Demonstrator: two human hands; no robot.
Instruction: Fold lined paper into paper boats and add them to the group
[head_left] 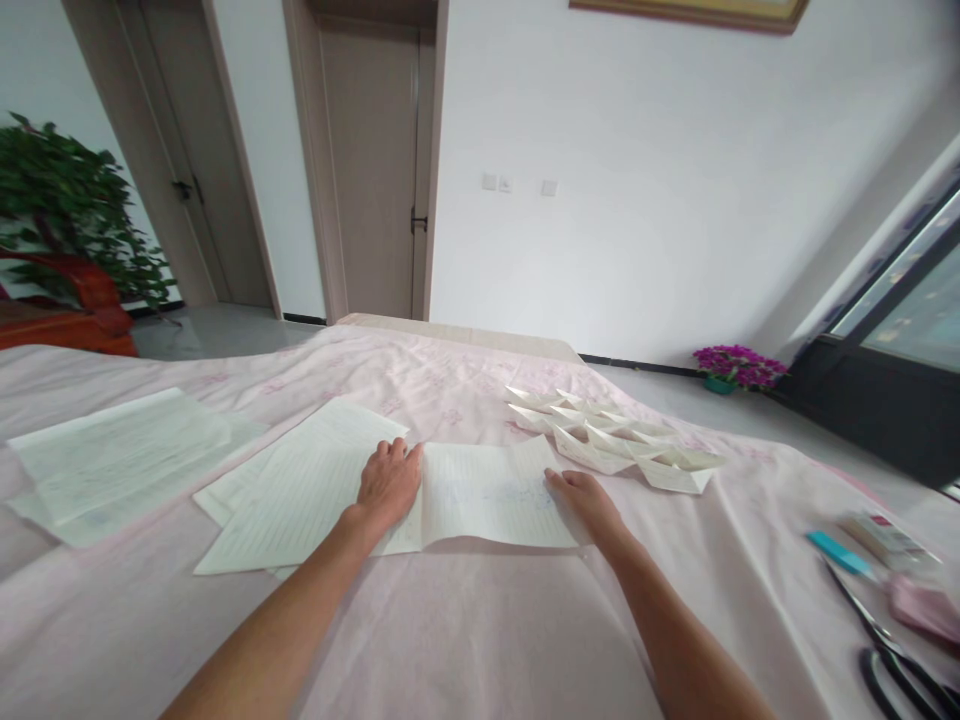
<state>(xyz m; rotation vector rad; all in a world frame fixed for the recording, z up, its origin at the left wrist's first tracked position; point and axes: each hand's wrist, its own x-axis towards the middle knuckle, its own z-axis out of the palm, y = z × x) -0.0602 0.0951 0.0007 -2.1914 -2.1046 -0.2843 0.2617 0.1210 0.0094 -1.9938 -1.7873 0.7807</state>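
Observation:
A lined sheet of paper (491,492) with faint blue writing lies in front of me, a crease near its left side and its front edge curving up a little. My right hand (581,492) pinches it at the right edge. Flat on the paper beside the crease rests my left hand (390,482), fingers close together and slightly bent. Under and left of that hand is a stack of lined sheets (289,510), fanned out unevenly. Beyond my right hand stand several folded paper boats (600,440) grouped in rows.
More written sheets (127,455) lie at the left on the pink flowered cloth (450,640). At the right are black-handled scissors (881,640), a blue object (838,551), a small box (889,540) and a pink cloth-like item (926,605).

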